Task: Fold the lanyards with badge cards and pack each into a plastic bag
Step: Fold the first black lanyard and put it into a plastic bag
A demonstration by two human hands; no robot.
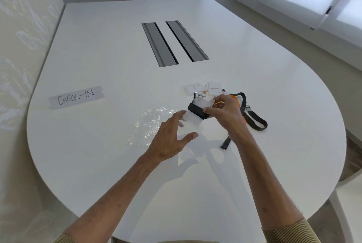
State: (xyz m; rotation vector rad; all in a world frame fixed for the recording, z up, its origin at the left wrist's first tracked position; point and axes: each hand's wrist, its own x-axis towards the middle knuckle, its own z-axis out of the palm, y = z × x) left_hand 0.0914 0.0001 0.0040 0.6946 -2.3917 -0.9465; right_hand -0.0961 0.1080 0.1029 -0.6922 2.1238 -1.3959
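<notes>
Pinching: right hand [223, 109], fingers curled on the badge card [191, 120]
Black lanyard [196, 111]: wound round the card, beside the right thumb
Left hand [172, 137]: fingers spread, holding nothing, tips at the card
Plastic bag [150, 125]: flat on the table [109, 154], just past the left fingertips
Loose lanyards [254, 121]: beneath the right fingers
</notes>
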